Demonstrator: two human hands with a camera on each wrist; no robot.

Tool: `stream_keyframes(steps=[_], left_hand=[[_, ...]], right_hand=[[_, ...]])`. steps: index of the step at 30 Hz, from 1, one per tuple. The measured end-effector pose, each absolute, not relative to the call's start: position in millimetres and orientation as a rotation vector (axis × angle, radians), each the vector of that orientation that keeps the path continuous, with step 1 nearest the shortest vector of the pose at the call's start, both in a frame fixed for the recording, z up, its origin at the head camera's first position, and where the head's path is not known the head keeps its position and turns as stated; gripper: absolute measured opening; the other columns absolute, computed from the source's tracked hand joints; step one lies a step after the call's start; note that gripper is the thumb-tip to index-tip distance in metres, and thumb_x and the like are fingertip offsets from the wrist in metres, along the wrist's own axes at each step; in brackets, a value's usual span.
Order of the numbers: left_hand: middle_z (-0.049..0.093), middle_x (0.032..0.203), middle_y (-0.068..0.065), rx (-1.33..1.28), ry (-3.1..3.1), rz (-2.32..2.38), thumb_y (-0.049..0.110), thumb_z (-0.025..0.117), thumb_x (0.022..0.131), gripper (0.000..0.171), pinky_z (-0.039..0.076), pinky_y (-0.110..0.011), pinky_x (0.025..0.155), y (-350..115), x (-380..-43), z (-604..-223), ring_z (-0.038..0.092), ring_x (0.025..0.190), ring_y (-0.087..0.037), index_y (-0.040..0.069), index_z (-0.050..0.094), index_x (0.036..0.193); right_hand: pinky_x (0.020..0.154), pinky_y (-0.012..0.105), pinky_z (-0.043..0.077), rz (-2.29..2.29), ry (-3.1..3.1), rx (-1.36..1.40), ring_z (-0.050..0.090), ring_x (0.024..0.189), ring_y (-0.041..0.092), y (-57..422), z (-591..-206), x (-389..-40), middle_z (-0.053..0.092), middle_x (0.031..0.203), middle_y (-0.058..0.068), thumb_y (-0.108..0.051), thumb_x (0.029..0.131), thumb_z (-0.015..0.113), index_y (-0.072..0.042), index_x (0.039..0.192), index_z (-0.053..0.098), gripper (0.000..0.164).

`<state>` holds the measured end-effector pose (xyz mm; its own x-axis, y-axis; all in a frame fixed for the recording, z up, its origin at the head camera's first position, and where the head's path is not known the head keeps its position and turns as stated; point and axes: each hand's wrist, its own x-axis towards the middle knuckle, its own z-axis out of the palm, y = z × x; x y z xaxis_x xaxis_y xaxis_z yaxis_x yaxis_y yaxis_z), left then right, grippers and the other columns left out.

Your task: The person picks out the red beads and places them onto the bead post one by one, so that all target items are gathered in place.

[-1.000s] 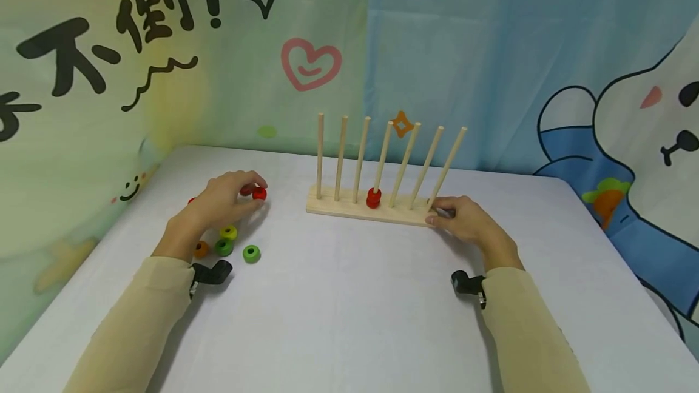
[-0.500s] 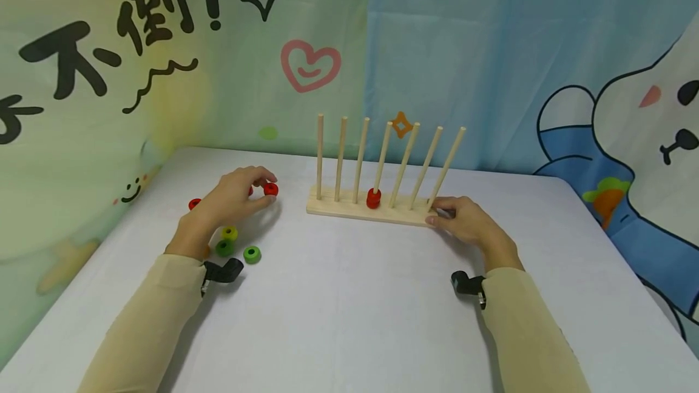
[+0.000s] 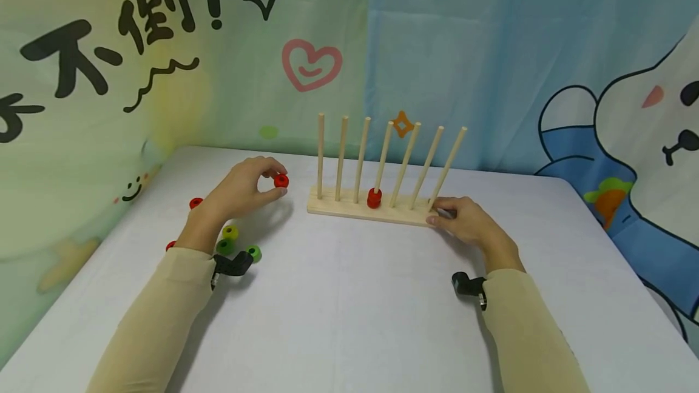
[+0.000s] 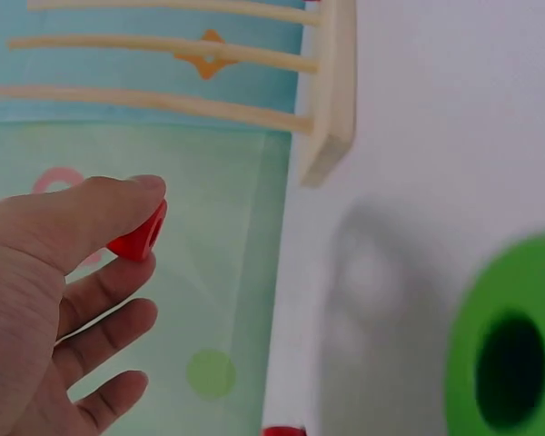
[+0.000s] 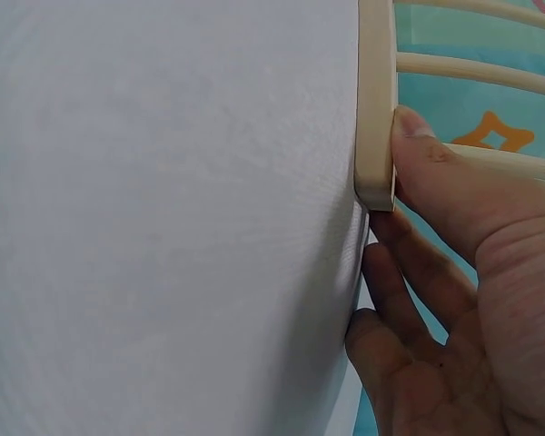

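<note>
My left hand (image 3: 240,190) pinches a red bead (image 3: 281,181) between thumb and forefinger, above the table and left of a wooden peg stand (image 3: 341,206). In the left wrist view, the bead's hole (image 4: 154,229) faces sideways and the other fingers (image 4: 113,341) are spread. Red beads (image 3: 374,198) sit low on the stand's middle peg; they look stacked. At the stand's right end, my right hand (image 3: 475,226) grips the base, and the right wrist view has the thumb (image 5: 427,145) on the base's edge, with the forefinger partly hidden behind it.
Loose beads lie near my left forearm: a yellow one (image 3: 230,232), green ones (image 3: 225,246) and red ones (image 3: 195,202), partly covered by the wrist. A printed cloth (image 3: 448,47) hangs behind the white table (image 3: 349,308).
My left hand has moved right and away from me, lifting the red bead toward the stand. More of the beads on the left show or are covered differently. My right hand stays on the base.
</note>
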<state>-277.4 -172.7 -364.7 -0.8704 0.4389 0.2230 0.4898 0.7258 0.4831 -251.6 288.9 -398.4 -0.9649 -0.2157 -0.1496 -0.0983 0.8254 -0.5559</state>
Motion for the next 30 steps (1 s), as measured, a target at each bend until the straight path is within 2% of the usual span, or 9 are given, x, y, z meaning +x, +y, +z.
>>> stream_keyframes(steps=[12,30], left_hand=[[0.062,0.107,0.004,-0.773,-2.804,-0.831,0.031,0.073,0.089,0.029,0.043,-0.041,0.090,-166.5,-276.9,-354.9,0.051,0.102,-0.019,0.019,0.065,0.115],[0.062,0.105,0.002,-0.838,-2.735,-0.867,0.030,0.072,0.090,0.030,0.043,-0.041,0.089,-150.0,-275.5,-352.2,0.053,0.100,-0.020,0.016,0.065,0.116]], right_hand=[[0.111,0.058,0.028,-0.891,2.822,-0.295,0.037,0.138,0.043,281.7,-408.7,-251.7,0.046,0.146,0.023,-0.031,0.095,0.068,-0.005,0.136,0.059,0.050],[0.111,0.058,0.027,-0.849,2.813,-0.261,0.034,0.139,0.044,289.8,-401.0,-250.8,0.044,0.147,0.023,-0.032,0.096,0.065,-0.005,0.140,0.055,0.053]])
